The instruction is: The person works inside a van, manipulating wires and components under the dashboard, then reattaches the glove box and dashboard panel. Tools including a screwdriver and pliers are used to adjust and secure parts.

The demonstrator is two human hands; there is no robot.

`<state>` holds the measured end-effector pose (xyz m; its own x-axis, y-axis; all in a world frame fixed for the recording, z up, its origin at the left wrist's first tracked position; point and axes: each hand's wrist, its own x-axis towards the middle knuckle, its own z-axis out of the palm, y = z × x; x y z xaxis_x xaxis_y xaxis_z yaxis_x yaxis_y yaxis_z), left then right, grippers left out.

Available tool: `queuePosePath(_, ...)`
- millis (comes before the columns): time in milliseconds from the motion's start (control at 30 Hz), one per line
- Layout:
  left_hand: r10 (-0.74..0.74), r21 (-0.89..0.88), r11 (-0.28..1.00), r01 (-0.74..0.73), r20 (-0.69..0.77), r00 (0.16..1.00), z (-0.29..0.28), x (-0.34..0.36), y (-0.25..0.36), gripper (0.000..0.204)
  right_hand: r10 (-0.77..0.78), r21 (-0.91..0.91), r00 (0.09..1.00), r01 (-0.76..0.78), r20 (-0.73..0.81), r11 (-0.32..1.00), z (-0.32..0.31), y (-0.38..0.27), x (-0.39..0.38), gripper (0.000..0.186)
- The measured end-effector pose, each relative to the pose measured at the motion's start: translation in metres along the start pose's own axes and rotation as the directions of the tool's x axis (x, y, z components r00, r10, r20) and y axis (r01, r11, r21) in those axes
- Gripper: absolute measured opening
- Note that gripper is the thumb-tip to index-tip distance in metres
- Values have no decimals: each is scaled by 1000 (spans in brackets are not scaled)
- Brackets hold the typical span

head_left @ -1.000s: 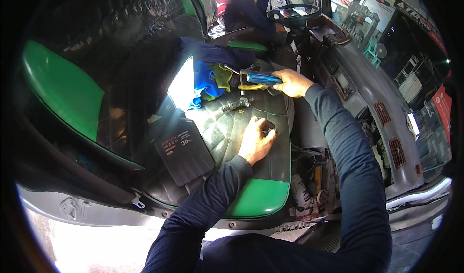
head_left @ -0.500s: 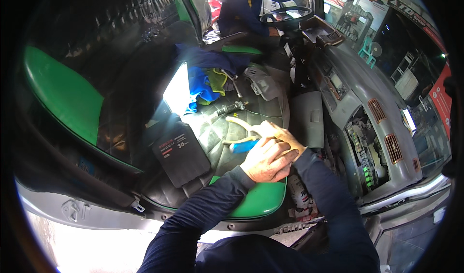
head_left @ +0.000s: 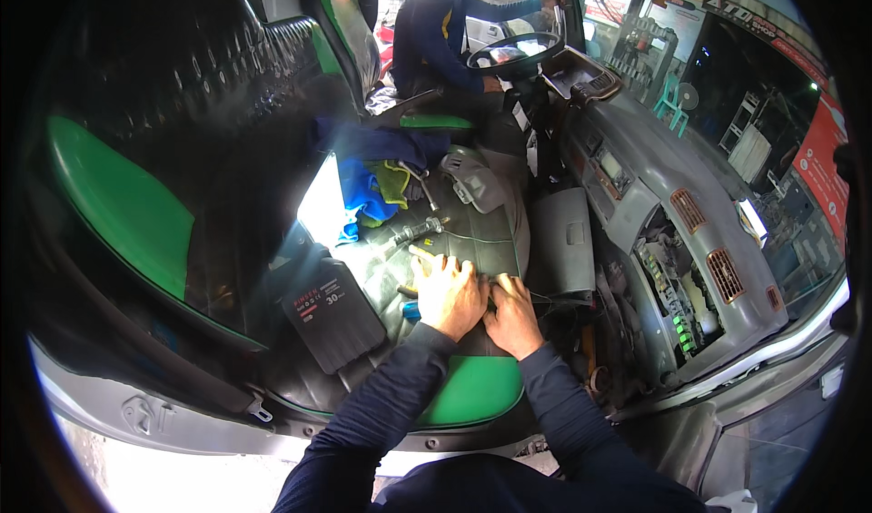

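Head view, left hand (head_left: 448, 293) and right hand (head_left: 512, 313) on seat cushion (head_left: 472, 240), fingers curled, grip unclear.

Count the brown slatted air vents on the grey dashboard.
2: one brown slatted vent on the upper dashboard, the other lower right beside the opened cavity. More may be hidden.

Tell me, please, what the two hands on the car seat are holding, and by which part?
It cannot be told. The left hand and right hand rest knuckles-up, side by side on the seat; whatever is under the fingers is hidden.
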<state>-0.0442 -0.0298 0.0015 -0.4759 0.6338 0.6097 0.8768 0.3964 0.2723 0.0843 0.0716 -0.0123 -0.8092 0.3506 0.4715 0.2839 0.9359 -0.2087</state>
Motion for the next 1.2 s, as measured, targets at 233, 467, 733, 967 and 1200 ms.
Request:
queuePosePath(233, 43, 40, 998, -41, -49, 998, 4, -6, -20, 35, -7, -20, 1000, 7, 5, 1000, 4, -4, -1, 41)
queuePosePath(467, 106, 111, 989, -101, -39, 994, 5, 4, -22, 35, 3, 13, 1000, -3, -4, 1000, 7, -5, -5, 26)
queuePosePath(733, -5, 57, 998, 12, -125, 992, 3, 9, -23, 30, -51, 19, 979, 56, -196, 998, 5, -8, -8, 29)
queuePosePath(967, 53, 70, 996, -49, -54, 997, -12, -1, -8, 38, -3, 0, 988, 3, -155, 1000, 15, 0, -12, 30)
queuePosePath(1200, 178, 28, 984, -178, 17, 984, -4, 0, -13, 36, 20, 167, 976, 17, -218, 986, 9, -1, -6, 29)
